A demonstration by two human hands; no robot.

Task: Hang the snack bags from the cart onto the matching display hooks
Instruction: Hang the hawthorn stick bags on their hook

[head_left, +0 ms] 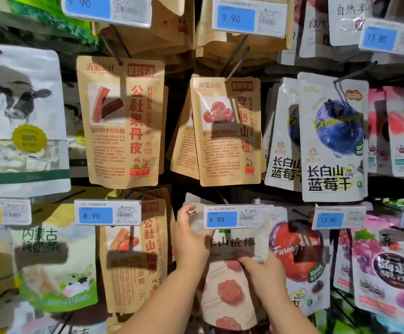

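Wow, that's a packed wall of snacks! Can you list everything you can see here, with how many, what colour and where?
Kraft hawthorn bags: two front packs, brown with red print, upper centre.
Blueberry bags: two visible, white and blue, upper right.
Cow bag: one, white, upper left.
Plum bag: one, white and red, lower right.
Price tags: several, blue, on hook ends.
Hawthorn stick bag: one, pale with red discs, lower centre, in both hands.
Left hand: on the bag's upper left edge.
Right hand: on its middle.

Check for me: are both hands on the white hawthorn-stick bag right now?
Yes, the left hand grips the upper left edge of the white bag and the right hand pinches its front, under the 9.90 price tag.
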